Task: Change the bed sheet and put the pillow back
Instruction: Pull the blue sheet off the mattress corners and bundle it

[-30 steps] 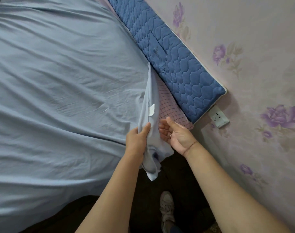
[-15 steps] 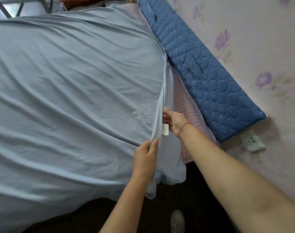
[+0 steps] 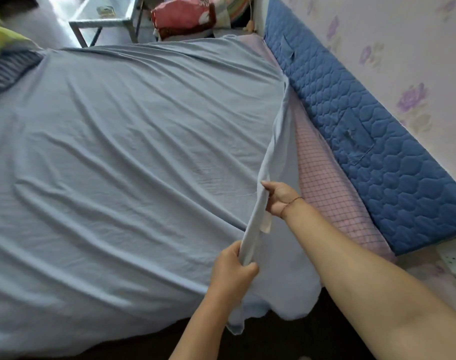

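Observation:
A light blue bed sheet lies wrinkled across the bed. Its right edge is lifted into a raised fold along the headboard side. My left hand grips that fold near the bed's corner. My right hand grips the same edge a bit farther up, just above a small white label. Beside the fold the pink checked mattress cover shows bare. A striped pillow lies at the far left edge of the bed.
A blue quilted headboard pad runs along the flowered wall. A wall socket sits low at the right. Beyond the bed stand a metal-framed table and a red bag. Dark floor shows below the corner.
My right hand has slid farther up the lifted sheet edge, away from my left hand. The view has tilted up, showing more of the bed and the far side of the room.

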Demonstrator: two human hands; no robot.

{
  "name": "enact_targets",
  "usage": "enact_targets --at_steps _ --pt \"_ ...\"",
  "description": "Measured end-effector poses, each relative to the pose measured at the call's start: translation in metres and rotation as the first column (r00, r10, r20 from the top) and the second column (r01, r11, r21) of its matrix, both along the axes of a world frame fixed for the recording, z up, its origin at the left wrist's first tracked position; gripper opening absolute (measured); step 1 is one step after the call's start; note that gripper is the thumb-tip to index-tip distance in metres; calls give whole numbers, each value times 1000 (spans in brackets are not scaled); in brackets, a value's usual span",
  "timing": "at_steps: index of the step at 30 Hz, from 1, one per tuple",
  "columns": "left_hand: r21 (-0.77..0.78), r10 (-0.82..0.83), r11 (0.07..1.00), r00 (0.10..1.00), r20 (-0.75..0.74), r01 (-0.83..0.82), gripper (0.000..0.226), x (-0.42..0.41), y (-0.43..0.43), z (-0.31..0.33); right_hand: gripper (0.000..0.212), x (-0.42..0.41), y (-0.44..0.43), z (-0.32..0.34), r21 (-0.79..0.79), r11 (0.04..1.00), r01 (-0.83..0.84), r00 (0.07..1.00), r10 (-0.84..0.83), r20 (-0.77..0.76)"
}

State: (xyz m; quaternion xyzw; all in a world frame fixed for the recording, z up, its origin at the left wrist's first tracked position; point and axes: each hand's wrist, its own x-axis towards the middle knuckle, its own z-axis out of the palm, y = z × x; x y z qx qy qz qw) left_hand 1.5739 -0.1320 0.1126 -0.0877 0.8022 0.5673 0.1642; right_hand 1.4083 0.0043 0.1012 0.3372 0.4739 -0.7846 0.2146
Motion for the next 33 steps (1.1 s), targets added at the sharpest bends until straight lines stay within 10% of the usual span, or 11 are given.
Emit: enact_targets --at_steps 16,22,27,33 --pt "-430 385 780 891 -242 -454 21 -19 -154 -18 38 -75 -106 12 187 976 115 981 -81 -179" --pt "-143 620 755 768 -163 -640 18 -20 -213 -30 29 -110 -173 10 153 987 -53 961 92 -262" --pt "158 817 563 575 38 -811 9 -18 -257 -31 8 -127 -226 3 113 975 -190 925 217 -312" --pt "206 866 453 483 131 -867 34 -3 -292 -24 32 -127 -278 -5 104 954 -281 910 299 -288"
